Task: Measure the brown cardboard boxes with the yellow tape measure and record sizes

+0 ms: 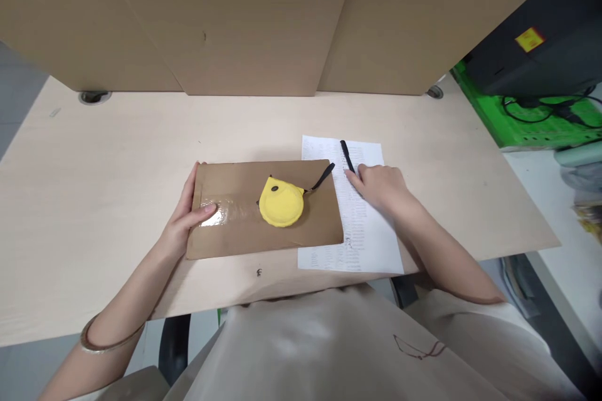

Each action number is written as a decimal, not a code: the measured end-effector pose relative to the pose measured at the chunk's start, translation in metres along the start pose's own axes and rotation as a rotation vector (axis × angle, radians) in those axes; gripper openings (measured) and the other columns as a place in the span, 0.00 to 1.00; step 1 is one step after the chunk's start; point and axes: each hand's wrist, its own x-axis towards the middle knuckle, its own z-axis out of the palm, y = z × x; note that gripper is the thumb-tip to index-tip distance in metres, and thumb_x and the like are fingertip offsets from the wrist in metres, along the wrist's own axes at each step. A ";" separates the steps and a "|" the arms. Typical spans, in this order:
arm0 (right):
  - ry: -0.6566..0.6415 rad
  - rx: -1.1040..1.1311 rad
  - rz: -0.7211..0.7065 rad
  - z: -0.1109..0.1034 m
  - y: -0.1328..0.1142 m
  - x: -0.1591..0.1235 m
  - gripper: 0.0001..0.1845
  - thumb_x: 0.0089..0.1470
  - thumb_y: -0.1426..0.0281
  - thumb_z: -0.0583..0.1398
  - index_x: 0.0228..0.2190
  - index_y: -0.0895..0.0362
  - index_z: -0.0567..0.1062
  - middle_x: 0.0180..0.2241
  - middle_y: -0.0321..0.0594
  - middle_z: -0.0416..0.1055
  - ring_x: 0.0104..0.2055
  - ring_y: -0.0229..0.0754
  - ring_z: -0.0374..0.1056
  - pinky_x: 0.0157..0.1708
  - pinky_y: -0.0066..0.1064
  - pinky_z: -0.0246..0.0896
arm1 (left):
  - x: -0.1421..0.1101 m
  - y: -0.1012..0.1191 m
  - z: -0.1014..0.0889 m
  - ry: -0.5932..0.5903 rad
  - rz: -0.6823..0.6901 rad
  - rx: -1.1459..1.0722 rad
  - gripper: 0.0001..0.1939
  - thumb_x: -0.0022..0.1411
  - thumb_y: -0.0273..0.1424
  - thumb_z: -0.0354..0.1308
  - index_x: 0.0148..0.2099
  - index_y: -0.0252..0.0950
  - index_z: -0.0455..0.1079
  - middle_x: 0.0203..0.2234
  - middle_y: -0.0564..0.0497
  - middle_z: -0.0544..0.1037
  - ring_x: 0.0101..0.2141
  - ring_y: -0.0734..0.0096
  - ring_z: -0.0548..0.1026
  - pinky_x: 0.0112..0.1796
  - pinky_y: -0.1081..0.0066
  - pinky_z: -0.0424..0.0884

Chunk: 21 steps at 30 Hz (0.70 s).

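My left hand point(185, 216) grips the left end of a flat brown cardboard box point(230, 185), its thumb on the taped top and its fingers over the far edge and side. On the box lies a yellow chick-shaped pouch point(281, 205) with a black wrist strap point(323, 175) pointing to the right. Partly under the box is a printed sheet of paper point(369, 232). Over the paper, my right hand point(380, 187) has its fingers curled, with the lower end of a black pen point(347, 153) between thumb and forefinger.
Large cardboard boxes point(263, 31) stand along the back of the pale wooden table point(94, 200). Right of the table are a green plastic crate point(522, 128) with black cables and a dark case point(540, 56). The table's front edge runs close to my body.
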 end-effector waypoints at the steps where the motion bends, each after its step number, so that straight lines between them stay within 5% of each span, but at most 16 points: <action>1: -0.004 0.026 -0.055 0.005 0.002 0.000 0.23 0.80 0.58 0.55 0.37 0.57 0.80 0.34 0.59 0.83 0.39 0.64 0.82 0.40 0.46 0.63 | -0.001 0.002 0.000 -0.007 -0.007 0.014 0.55 0.69 0.46 0.77 0.89 0.64 0.53 0.90 0.60 0.49 0.87 0.31 0.48 0.82 0.34 0.58; 3: 0.032 0.227 -0.141 0.012 0.010 0.003 0.20 0.78 0.59 0.57 0.34 0.54 0.77 0.30 0.51 0.81 0.34 0.57 0.78 0.39 0.44 0.63 | -0.004 0.007 0.002 -0.012 -0.027 0.029 0.56 0.69 0.46 0.77 0.89 0.64 0.51 0.90 0.61 0.46 0.87 0.32 0.45 0.82 0.34 0.57; 7: 0.119 0.914 -0.182 0.015 0.041 0.021 0.28 0.73 0.41 0.58 0.31 0.49 0.71 0.23 0.38 0.69 0.25 0.45 0.65 0.28 0.37 0.61 | -0.010 0.019 0.009 0.007 -0.062 0.042 0.57 0.69 0.47 0.76 0.90 0.63 0.49 0.90 0.62 0.44 0.88 0.32 0.41 0.83 0.34 0.54; 9: 0.137 1.150 -0.156 0.016 0.053 0.035 0.30 0.62 0.37 0.66 0.31 0.48 0.69 0.20 0.33 0.65 0.21 0.41 0.60 0.22 0.34 0.56 | -0.011 0.021 0.011 -0.002 -0.071 0.048 0.58 0.70 0.48 0.75 0.90 0.62 0.47 0.90 0.61 0.44 0.88 0.32 0.40 0.83 0.33 0.52; 11: 0.151 1.316 -0.139 0.018 0.062 0.049 0.32 0.48 0.43 0.77 0.28 0.48 0.66 0.16 0.29 0.62 0.17 0.36 0.56 0.18 0.31 0.50 | -0.012 0.022 0.012 -0.003 -0.071 0.059 0.57 0.70 0.48 0.74 0.90 0.62 0.47 0.90 0.62 0.43 0.88 0.32 0.39 0.84 0.34 0.49; 13: 0.155 1.390 -0.124 0.023 0.066 0.058 0.34 0.40 0.50 0.82 0.26 0.49 0.66 0.15 0.28 0.63 0.15 0.34 0.56 0.16 0.28 0.48 | -0.012 0.021 0.011 0.008 -0.067 0.071 0.56 0.70 0.48 0.74 0.90 0.62 0.48 0.90 0.64 0.43 0.88 0.32 0.39 0.85 0.37 0.48; 18: 0.116 1.352 -0.122 0.030 0.072 0.062 0.34 0.38 0.45 0.85 0.26 0.52 0.74 0.21 0.42 0.78 0.19 0.40 0.71 0.17 0.31 0.67 | -0.011 0.018 0.005 -0.016 -0.055 0.143 0.53 0.73 0.47 0.71 0.89 0.67 0.48 0.90 0.68 0.43 0.88 0.34 0.37 0.85 0.41 0.49; 21: 0.119 1.279 -0.160 0.030 0.072 0.057 0.34 0.36 0.47 0.87 0.24 0.52 0.75 0.20 0.42 0.78 0.18 0.38 0.70 0.17 0.30 0.66 | -0.010 0.015 0.002 -0.004 -0.055 0.136 0.52 0.73 0.46 0.72 0.88 0.69 0.50 0.90 0.69 0.44 0.88 0.36 0.38 0.85 0.41 0.45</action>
